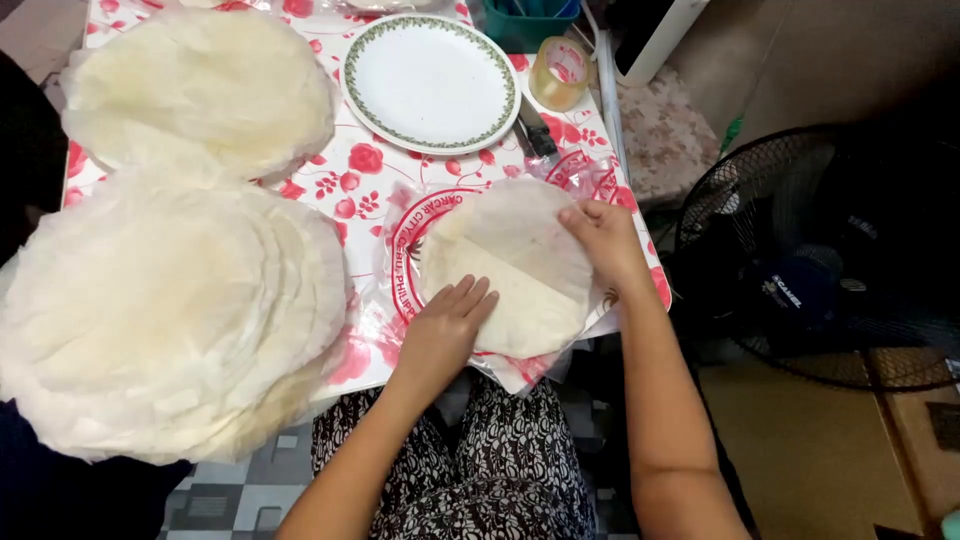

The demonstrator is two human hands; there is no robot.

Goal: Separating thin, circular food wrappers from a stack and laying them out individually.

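Table (360, 160) with red-flowered cloth, two wrapper stacks (170, 310), empty plate (430, 80), tape roll (558, 72), plastic bag (400, 290)

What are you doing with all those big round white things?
A person sits at a table with a red flower-print cloth. Both hands rest on a small stack of thin round wrappers lying on a clear plastic bag. The left hand presses flat on its near edge, and the right hand holds the far edge, folding the top wrapper over. Two larger piles of wrappers sit to the left, and an empty green-rimmed plate stands beyond.
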